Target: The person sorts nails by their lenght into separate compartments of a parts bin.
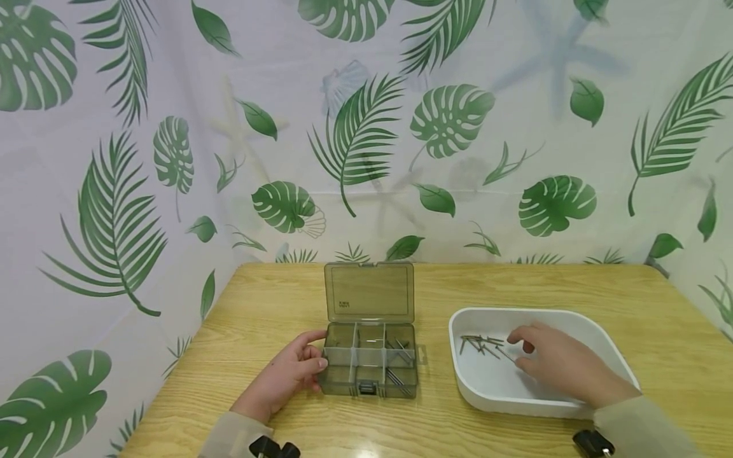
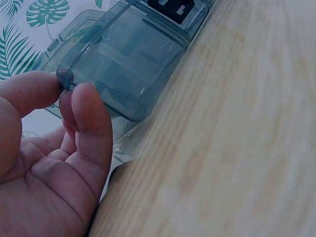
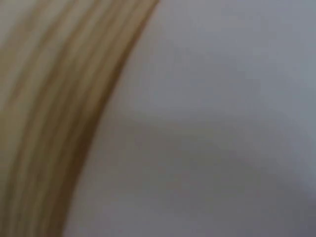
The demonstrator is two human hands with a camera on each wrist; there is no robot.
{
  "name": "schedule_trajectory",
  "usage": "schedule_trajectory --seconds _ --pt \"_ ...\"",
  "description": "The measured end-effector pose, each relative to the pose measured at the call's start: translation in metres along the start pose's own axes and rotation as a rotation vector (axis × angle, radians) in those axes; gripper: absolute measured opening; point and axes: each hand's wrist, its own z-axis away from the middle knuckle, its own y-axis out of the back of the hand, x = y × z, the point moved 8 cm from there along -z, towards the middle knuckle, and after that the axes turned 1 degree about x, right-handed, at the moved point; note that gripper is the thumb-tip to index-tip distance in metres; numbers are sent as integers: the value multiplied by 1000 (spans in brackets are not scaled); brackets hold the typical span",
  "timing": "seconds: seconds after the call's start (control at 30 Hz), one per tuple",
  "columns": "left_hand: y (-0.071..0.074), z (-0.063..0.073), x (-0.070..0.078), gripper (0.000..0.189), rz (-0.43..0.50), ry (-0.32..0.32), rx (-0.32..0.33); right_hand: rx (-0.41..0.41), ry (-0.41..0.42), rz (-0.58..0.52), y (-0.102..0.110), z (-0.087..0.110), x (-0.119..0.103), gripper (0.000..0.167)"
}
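Note:
A smoky see-through compartment box (image 1: 369, 358) stands on the table with its lid (image 1: 369, 292) raised. Thin metal pieces that look like nails (image 1: 399, 380) lie in its right-hand compartments. My left hand (image 1: 291, 370) holds the box by its left side; in the left wrist view, thumb and finger pinch the edge. To the right, brown nails (image 1: 481, 344) lie loose in a white tray (image 1: 475, 399). My right hand (image 1: 558, 359) is inside the tray, thumb and forefinger apart beside one nail. The right wrist view is blurred and shows no fingers.
The wooden table (image 1: 275, 299) carries the box and the tray side by side, with a gap between them. Behind and to the left hangs a leaf-patterned cloth (image 1: 372, 235). The tray's raised rim surrounds the right hand.

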Motion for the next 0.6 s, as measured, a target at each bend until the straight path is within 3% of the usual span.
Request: schedule_trajectory --seconds 0.23,0.6 --pt "-2 -1 1 64 4 -2 -3 -65 -2 -30 -10 0 8 32" --pt "0 -2 -2 65 10 0 -5 -86 1 -17 -19 -7 8 23"
